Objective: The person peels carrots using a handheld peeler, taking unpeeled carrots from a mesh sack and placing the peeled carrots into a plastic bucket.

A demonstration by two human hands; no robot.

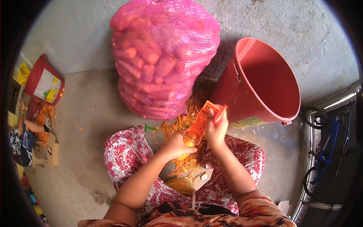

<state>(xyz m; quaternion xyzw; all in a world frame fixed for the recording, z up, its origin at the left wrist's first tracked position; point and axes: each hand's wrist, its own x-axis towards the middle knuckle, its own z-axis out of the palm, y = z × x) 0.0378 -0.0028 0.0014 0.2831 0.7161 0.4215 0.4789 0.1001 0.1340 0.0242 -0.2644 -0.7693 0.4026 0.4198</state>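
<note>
My right hand [216, 129] is closed around an orange plastic slotted tool [202, 116], a flat piece with rows of holes. A red-orange stick-like part [220, 114] pokes out by its thumb. The fingers of my left hand [177, 146] wrap a rounded orange-yellow piece [189, 141] at the lower end of the tool; its kind is mostly hidden by the fingers. Both hands meet between my knees. Beneath them, orange carrot peelings [185, 166] lie heaped on the floor.
A pink mesh sack [162, 56] full of carrots stands ahead against the wall. To its right is a large red bucket [261, 79], tilted. Far left, another person [22, 140] sits by a red tub [44, 81] and shreds. A blue bicycle [328, 151] stands at the right.
</note>
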